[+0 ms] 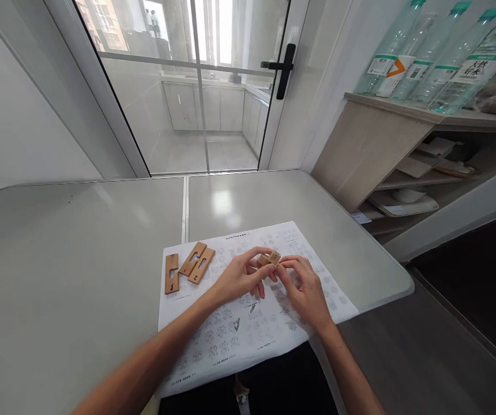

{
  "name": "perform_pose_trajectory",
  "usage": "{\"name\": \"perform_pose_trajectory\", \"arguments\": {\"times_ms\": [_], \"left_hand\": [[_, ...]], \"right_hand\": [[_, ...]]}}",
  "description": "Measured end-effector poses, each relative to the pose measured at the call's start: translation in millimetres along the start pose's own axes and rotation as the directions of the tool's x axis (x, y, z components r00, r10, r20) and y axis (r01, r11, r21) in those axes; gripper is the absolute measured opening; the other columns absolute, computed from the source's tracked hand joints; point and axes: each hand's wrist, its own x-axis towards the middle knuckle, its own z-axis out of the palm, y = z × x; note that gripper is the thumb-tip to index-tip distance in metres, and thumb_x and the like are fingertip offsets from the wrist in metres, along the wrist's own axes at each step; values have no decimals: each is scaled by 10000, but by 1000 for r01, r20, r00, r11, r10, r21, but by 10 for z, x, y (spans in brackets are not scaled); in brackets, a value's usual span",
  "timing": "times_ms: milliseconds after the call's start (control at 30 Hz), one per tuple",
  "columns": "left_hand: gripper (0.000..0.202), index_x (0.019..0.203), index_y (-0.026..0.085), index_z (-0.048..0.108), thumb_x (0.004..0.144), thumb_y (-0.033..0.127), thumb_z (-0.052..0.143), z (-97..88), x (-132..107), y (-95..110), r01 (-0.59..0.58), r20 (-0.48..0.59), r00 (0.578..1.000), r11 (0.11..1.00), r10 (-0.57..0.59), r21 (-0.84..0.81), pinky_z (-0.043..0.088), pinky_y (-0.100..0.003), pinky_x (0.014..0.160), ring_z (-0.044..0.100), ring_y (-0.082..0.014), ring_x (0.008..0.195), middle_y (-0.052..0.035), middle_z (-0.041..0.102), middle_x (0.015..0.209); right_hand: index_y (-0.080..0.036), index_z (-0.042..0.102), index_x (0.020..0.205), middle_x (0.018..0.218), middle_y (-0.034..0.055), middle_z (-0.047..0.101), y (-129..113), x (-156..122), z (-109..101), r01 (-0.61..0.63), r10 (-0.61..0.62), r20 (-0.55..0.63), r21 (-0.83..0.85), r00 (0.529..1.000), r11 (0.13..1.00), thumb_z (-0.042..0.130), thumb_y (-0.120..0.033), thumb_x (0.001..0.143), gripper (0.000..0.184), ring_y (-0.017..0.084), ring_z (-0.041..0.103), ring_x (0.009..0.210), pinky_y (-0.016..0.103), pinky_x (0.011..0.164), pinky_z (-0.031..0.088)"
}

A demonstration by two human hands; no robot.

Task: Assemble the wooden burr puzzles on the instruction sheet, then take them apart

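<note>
Both hands meet over a white printed instruction sheet (230, 340) on a grey table (79, 253). My left hand (241, 276) and my right hand (302, 288) pinch a small cluster of wooden puzzle pieces (270, 259) between their fingertips, held just above the sheet. The fingers of both hands are curled closed around it. Three flat notched wooden pieces (188, 265) lie side by side on the sheet's upper left corner, a short way left of my left hand.
A seam (184, 202) runs down the middle of the table. A glass sliding door (196, 86) with a black handle stands behind it. At right a wooden shelf unit (386, 144) carries plastic water bottles (438, 52) on top and papers inside.
</note>
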Motion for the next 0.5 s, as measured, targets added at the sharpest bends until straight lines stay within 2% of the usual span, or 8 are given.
{"name": "perform_pose_trajectory", "arguments": {"times_ms": [100,167,233,367,500], "left_hand": [[497,1396,219,527,1015,528,611,-15,-7,41,-15,54,998,998,19,-68,517,-215,474,688,-118,512,-61,768,914],[475,1375,219,549,1017,525,608,-20,-12,53,-31,45,998,998,34,-59,519,-227,487,675,-119,519,-51,763,891],[452,1342,220,586,1010,525,619,-17,-16,46,-59,-11,998,998,59,18,521,-242,514,644,-114,521,-26,741,839],[360,1179,210,706,1002,515,636,6,-25,18,-131,-148,972,943,183,307,449,-246,568,530,-103,538,31,624,668],[335,1031,203,739,1006,516,622,25,-33,22,-149,-100,972,883,214,445,367,-249,564,470,-110,573,18,619,684]], "right_hand": [[-267,666,915,1073,76,710,29,0,4,-43,42,-28,-19,999,999,546,-479,1054,281,284,625,1105,443,958,500],[-260,646,898,1063,78,711,51,-2,10,-89,88,-67,-24,994,996,558,-489,1041,284,281,632,1077,441,941,499],[-255,632,886,1056,80,710,69,-5,17,-132,129,-95,-29,987,991,570,-499,1029,290,278,635,1048,436,917,500],[-253,636,901,1059,84,712,89,-11,26,-181,174,-120,-53,977,982,570,-512,1024,295,278,632,1033,430,891,502],[-252,644,921,1063,84,716,102,-16,32,-204,190,-150,-81,970,976,575,-510,1022,286,284,627,1032,445,912,495]]}}
